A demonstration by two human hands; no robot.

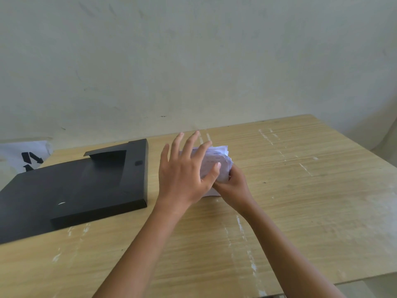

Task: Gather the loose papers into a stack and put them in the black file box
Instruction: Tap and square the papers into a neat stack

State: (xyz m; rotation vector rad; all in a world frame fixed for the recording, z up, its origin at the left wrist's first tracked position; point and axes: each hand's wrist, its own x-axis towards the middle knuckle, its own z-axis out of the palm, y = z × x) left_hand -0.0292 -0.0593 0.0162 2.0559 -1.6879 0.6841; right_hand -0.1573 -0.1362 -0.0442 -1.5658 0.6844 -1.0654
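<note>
Papers (217,162): gathered, gripped by right hand (234,186) fingers; left hand (184,175) spread open (steadying).
Black file box (71,188): closed, unfilled.

A light wooden table with pale scuffed streaks (300,201) fills the lower half of the frame. Behind it, a plain off-white wall with faint marks (193,61) takes up the upper half. At the far left edge sits a white bag with black arrow markings (28,157).

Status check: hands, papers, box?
Right hand grips paper stack; left hand open against it. Black file box shut, left of stack. Nothing between.
</note>
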